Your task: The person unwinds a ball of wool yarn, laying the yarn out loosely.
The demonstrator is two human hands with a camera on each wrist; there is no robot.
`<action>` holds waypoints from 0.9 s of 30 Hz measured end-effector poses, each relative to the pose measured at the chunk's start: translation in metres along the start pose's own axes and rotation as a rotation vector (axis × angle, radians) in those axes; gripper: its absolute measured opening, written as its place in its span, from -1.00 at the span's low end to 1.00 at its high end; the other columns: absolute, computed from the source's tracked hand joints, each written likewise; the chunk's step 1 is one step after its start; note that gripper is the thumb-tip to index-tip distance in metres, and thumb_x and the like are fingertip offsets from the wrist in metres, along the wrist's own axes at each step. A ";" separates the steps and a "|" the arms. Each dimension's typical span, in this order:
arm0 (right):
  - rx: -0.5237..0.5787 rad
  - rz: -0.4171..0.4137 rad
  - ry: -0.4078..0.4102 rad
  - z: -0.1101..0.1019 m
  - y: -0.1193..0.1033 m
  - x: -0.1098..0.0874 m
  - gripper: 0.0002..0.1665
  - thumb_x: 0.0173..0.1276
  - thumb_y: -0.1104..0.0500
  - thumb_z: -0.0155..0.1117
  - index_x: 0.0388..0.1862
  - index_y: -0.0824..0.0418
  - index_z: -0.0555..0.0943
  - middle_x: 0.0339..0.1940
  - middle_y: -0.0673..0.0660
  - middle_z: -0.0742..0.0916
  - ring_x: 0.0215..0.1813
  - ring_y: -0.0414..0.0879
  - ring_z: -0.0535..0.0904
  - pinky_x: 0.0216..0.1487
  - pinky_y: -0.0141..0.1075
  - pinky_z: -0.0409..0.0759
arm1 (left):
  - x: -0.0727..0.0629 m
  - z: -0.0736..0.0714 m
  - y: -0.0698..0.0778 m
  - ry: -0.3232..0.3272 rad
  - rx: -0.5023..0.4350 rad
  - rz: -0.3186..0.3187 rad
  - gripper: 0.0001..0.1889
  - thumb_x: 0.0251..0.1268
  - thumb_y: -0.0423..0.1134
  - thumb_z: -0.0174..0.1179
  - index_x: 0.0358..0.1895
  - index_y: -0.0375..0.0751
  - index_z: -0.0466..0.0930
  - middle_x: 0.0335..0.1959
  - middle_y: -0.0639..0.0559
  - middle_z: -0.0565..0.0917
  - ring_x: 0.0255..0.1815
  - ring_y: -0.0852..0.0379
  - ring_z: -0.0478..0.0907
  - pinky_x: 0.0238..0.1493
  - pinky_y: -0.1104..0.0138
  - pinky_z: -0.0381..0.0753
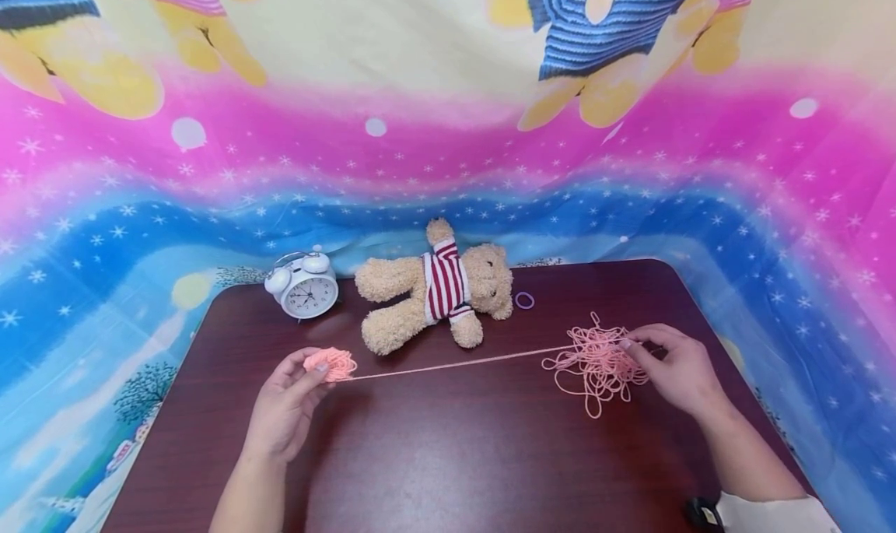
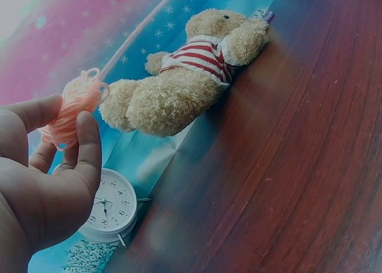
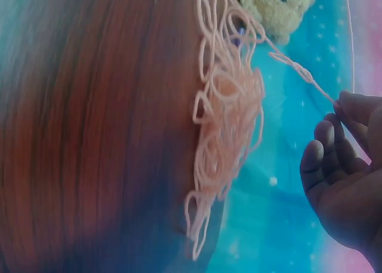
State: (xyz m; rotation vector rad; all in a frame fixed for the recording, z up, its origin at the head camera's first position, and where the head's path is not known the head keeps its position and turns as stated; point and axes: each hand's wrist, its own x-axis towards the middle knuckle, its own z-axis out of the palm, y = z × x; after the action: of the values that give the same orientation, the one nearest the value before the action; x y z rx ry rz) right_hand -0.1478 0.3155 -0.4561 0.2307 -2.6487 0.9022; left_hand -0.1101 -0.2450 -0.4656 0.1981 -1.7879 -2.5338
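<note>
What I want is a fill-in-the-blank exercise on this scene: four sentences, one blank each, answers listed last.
1. Of the left hand, holding the ball, and the right hand, the one nearer the tangle is the ____.
2. The bear wears white and ____ stripes.
3. The ring beside the bear is coloured ____.
4. In the head view, the clock stands to the ____ of the bear.

Missing words: right; red; purple; left.
</note>
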 end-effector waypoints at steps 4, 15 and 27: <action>-0.014 0.016 0.005 -0.012 0.006 -0.001 -0.90 0.41 0.06 0.46 -0.15 0.01 0.80 -0.13 0.00 0.80 -0.11 -0.44 0.56 -0.14 -0.54 0.45 | -0.001 -0.003 0.001 0.005 -0.004 0.000 -0.77 0.51 -0.43 0.20 0.14 -0.22 0.52 -0.04 0.08 0.73 -0.12 0.22 0.70 0.01 0.36 0.70; 0.005 0.040 0.076 -0.035 0.028 -0.001 -0.91 0.39 0.13 0.48 -0.17 0.08 0.80 -0.18 -0.17 0.77 -0.02 -0.67 0.41 -0.05 -0.61 0.36 | -0.001 -0.010 0.002 0.010 0.006 -0.001 -0.80 0.53 -0.40 0.19 0.12 -0.21 0.53 -0.07 0.07 0.74 -0.09 0.21 0.73 0.04 0.37 0.69; -0.078 0.116 0.111 -0.060 0.042 -0.001 -0.81 0.37 0.06 0.49 -0.10 0.09 0.80 -0.14 -0.17 0.72 -0.13 -0.68 0.38 -0.20 -0.59 0.37 | -0.002 -0.016 0.002 0.027 0.002 -0.013 -0.70 0.52 -0.44 0.18 0.20 -0.17 0.43 -0.11 0.11 0.74 -0.13 0.25 0.71 -0.10 0.43 0.69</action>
State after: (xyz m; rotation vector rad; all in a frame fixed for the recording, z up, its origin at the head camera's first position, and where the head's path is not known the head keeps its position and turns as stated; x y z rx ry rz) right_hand -0.1423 0.3860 -0.4357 0.0072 -2.6099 0.8191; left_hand -0.1065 -0.2603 -0.4689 0.2435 -1.7855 -2.5257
